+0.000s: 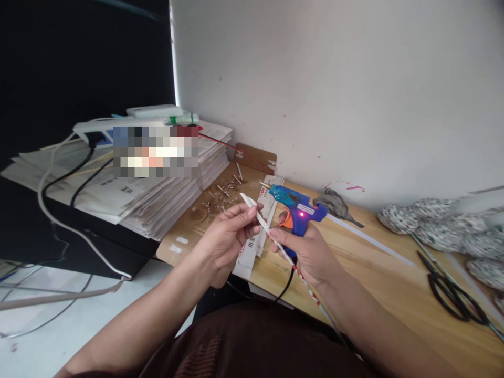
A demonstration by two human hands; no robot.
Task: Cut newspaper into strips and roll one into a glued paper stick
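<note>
My left hand (226, 239) is closed, with thumb and fingertips pinching a thin rolled paper stick (279, 244) near its pointed white end. The stick slants down to the right, past my other hand, and shows red marks lower down. My right hand (311, 254) is wrapped around the handle of a blue hot glue gun (293, 205) with an orange trigger and a lit red light. Its nozzle points up and left, apart from the paper. The right thumb lies against the stick. Under both hands is a printed paper strip (244, 265).
A tall paper stack (185, 194) with a power strip (118, 123) stands at left. Glue scraps (214, 202) litter a brown board (173, 249). On the wooden table (354, 262) are a grey cloth (334, 203), black scissors (449, 294) and woven paper bundles (441, 226). A white wall rises behind.
</note>
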